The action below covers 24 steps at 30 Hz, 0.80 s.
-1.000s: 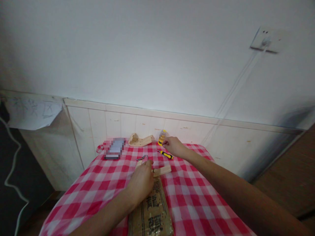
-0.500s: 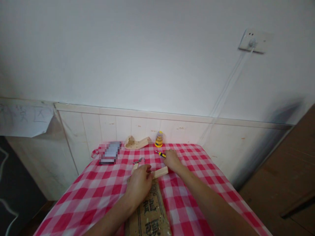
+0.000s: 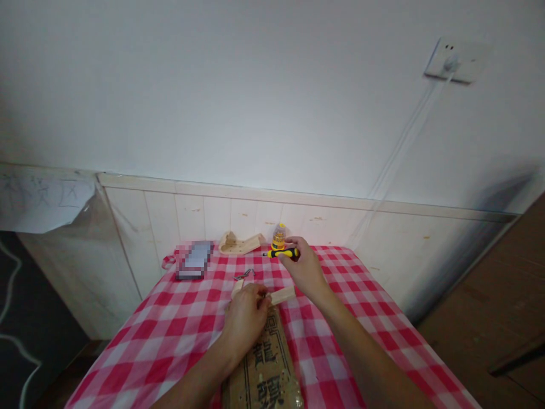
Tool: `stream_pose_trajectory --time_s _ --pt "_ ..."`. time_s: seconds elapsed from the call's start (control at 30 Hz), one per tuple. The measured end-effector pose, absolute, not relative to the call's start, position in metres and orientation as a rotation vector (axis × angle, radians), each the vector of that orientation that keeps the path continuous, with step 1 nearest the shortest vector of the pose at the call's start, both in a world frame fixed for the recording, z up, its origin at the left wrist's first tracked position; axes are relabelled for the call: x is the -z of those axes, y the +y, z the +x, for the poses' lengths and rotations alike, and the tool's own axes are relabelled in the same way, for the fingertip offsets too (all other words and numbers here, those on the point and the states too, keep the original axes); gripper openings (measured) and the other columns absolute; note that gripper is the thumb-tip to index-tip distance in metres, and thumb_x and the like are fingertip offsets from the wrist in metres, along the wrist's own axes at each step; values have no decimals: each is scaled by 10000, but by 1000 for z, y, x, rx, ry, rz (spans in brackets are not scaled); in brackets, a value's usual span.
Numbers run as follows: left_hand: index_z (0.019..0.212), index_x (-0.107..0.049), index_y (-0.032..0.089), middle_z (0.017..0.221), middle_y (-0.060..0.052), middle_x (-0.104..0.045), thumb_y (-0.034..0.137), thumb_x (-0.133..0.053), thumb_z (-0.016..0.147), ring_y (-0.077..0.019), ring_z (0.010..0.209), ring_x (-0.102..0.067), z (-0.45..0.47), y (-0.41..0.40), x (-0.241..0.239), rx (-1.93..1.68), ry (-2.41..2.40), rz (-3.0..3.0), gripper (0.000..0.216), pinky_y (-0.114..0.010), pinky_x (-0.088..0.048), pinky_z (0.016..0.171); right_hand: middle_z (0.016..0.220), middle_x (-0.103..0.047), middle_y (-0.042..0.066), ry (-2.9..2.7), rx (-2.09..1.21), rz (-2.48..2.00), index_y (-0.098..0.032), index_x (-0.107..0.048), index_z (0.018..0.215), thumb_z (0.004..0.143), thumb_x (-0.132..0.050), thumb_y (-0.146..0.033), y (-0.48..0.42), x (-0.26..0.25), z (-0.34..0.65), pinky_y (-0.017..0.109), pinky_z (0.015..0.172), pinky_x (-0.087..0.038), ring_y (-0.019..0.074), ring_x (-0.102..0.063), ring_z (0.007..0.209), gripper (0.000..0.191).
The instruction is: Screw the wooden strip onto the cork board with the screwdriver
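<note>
A yellow and black screwdriver [image 3: 284,253] is gripped by my right hand [image 3: 307,267], its tip pointing left, above the far part of the table. My left hand [image 3: 247,315] is closed over pale wooden pieces; one wooden strip [image 3: 282,295] sticks out to its right and the end of another piece [image 3: 237,288] shows at its upper left. Under that hand lies a flat brown package [image 3: 266,363] with black printed characters. Just behind the screwdriver stands a yellow bit holder [image 3: 279,236] with a clear cover.
Small metal parts [image 3: 245,275] lie beyond my left hand. A curved wooden piece with holes [image 3: 240,244] rests near the wall, right of a blurred phone-like object [image 3: 196,260]. A red checked cloth [image 3: 170,329] covers the table. A wall socket [image 3: 455,61] holds a plug with a cable.
My right hand has lifted the screwdriver from the cloth and turned it level, in front of the bit holder. My left hand stays on the wooden pieces. The view has shifted slightly.
</note>
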State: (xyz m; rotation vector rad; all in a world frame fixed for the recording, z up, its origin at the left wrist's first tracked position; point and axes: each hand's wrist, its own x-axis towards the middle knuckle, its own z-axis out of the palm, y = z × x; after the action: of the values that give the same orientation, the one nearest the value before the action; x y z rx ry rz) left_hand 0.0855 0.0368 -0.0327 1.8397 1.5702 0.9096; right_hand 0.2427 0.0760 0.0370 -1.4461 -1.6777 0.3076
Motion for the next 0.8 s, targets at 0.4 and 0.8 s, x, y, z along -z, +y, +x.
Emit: stream_pose_trajectory --time_s 0.4,0.8 --pt "941 -718 173 973 -78 -749 183 -614 855 -233 954 -667 85 35 31 -880 1619 1814 136 -324 -445 819 919 -636 27 -1442 -572 -913 -205 -615 1140 808 -649 -233 49 -22 224 299 718 -504 169 -595 789 335" --pt "951 -746 174 968 -84 -757 182 -593 862 -237 975 -661 85 37 31 -848 1626 1887 178 -342 -451 879 993 -696 50 -1621 -106 -947 -250 -585 1239 881 -598 -218 43 -8 224 339 780 -552 177 -635 797 360"
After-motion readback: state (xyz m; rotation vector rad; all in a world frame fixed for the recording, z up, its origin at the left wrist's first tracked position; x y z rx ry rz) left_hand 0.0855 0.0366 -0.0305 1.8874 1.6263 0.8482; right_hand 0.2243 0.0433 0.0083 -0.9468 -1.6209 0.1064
